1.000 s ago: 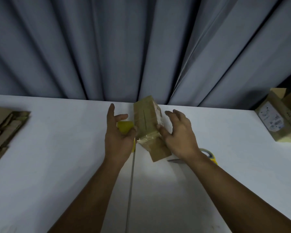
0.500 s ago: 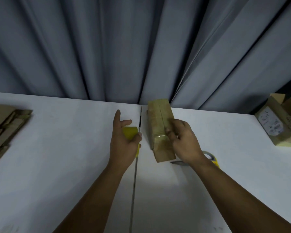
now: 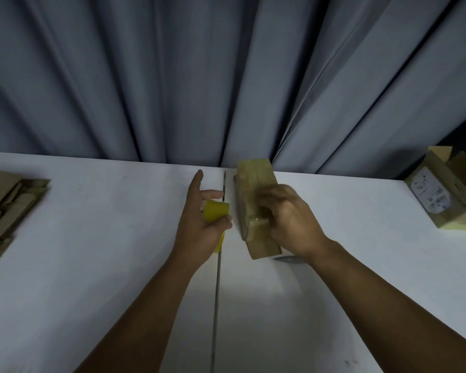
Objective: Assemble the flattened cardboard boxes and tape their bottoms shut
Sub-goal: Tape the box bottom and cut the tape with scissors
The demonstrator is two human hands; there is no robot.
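Note:
A small assembled cardboard box lies on the white table, long side running away from me, with clear tape across its middle. My right hand rests on top of the box, fingers curled and blurred, pressing on the tape. My left hand is just left of the box and holds a yellow tape roll between thumb and fingers, index finger stretched out. A stack of flattened cardboard boxes lies at the table's left edge.
Several assembled boxes, one with a white label, stand at the far right. A blade of scissors pokes out under my right wrist. A dark seam splits the table down the middle. Grey curtains hang right behind the table.
The box went from tilted between both hands to lying flat on the table right of the seam. My right hand moved onto its top; my left hand drew back with the tape roll.

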